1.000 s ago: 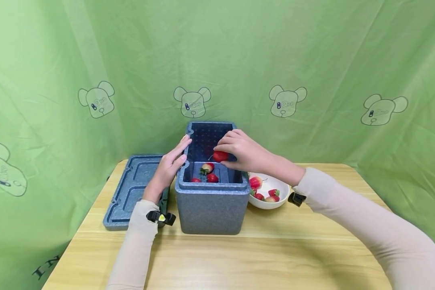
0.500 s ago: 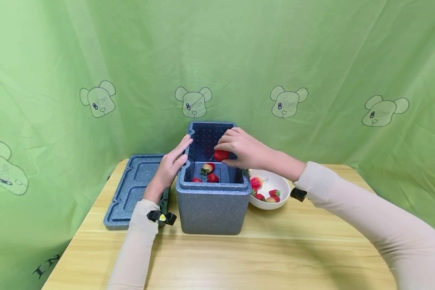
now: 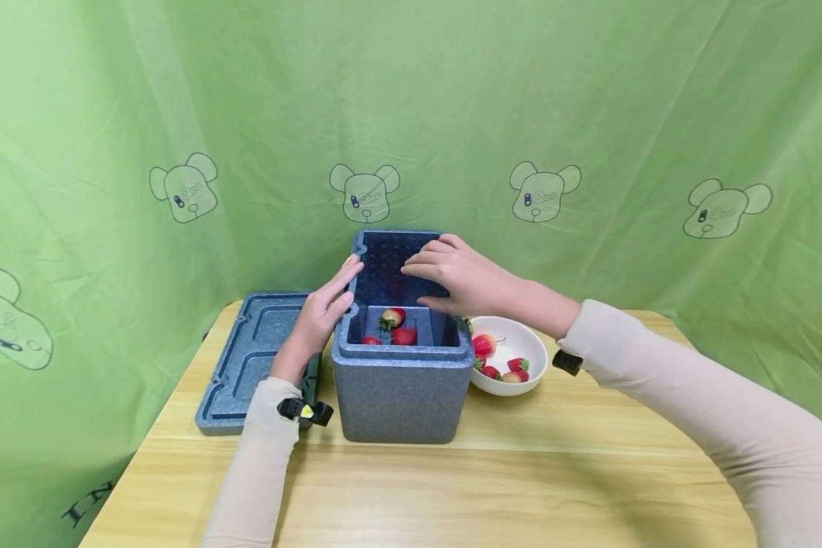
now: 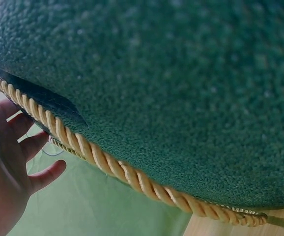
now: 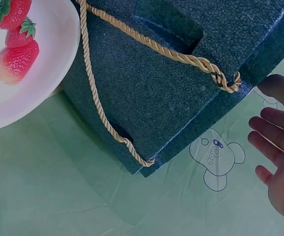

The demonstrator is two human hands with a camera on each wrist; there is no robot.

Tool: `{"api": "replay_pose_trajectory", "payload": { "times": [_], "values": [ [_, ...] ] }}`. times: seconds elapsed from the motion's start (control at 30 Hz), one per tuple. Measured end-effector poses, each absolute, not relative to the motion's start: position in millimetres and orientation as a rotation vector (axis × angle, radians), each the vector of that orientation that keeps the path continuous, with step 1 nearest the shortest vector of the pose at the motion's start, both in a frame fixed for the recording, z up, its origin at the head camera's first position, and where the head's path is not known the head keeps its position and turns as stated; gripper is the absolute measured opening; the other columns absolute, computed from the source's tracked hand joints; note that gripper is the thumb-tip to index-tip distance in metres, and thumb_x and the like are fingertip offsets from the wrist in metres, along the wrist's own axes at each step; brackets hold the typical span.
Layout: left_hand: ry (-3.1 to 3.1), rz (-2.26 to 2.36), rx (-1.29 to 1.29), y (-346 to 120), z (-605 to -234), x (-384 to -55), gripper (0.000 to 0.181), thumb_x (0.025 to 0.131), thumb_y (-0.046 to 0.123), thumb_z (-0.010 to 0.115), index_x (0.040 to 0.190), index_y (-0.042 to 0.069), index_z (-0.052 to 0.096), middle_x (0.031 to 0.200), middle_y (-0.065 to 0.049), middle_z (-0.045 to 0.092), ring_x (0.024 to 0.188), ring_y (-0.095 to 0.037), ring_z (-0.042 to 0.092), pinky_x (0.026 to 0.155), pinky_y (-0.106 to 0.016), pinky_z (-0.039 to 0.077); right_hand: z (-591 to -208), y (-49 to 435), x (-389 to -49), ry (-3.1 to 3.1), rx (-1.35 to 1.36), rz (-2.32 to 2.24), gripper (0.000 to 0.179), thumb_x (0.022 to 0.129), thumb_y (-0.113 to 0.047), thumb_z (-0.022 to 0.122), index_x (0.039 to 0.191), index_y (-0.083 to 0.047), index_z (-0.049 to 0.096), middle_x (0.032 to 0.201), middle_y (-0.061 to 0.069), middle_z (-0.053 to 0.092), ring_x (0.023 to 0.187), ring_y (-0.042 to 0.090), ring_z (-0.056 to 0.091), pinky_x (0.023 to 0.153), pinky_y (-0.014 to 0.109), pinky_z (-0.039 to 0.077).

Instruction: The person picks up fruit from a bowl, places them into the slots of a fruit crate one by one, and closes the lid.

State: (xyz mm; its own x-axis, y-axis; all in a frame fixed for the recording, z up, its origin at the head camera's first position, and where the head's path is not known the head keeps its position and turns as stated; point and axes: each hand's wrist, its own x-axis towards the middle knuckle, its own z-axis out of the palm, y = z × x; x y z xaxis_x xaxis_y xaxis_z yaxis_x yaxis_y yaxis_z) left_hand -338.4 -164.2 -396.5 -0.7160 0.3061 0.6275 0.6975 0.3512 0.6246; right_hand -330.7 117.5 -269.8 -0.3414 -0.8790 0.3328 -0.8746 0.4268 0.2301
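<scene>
A dark blue-grey foam box (image 3: 403, 399) stands lidless on the table. Inside it lie a strawberry (image 3: 392, 318) with green leaves, a red fruit (image 3: 404, 336) and another red one (image 3: 371, 341) partly hidden by the front wall. My left hand (image 3: 322, 312) rests with straight fingers against the box's left rim. Over the right rim hangs my right hand (image 3: 469, 278), thumb and fingers spread apart with nothing between them. In the right wrist view those fingers reach past the box's edge, beside a twisted rope handle (image 5: 152, 44).
A white bowl (image 3: 537, 354) with several strawberries (image 3: 517, 364) stands close to the box's right side. On the left lies the box's lid (image 3: 250, 365), ridged side up. Behind the wooden table (image 3: 520, 487) hangs a green curtain (image 3: 452, 99).
My right hand has let go of the red fruit it held over the box, and its fingers have spread. The left hand has stayed at the rim.
</scene>
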Motion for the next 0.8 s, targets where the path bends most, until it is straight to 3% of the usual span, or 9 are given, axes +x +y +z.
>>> {"api": "replay_pose_trajectory", "payload": {
  "times": [0.8],
  "values": [
    [-2.21,-1.318,-0.879,-164,-397,-340,0.053,0.105,0.028,0.042,0.156,0.013,0.043,0.167,-0.005,0.032,0.156,-0.021,0.027,0.128,-0.042,0.023,-275,139,-334,-2.309,1.397,0.086,0.043,0.088,-0.025,0.078,0.125,-0.005,0.071,0.121,0.012,0.072,0.117,0.032,0.062,0.106,0.054,0.041]
  ]
}}
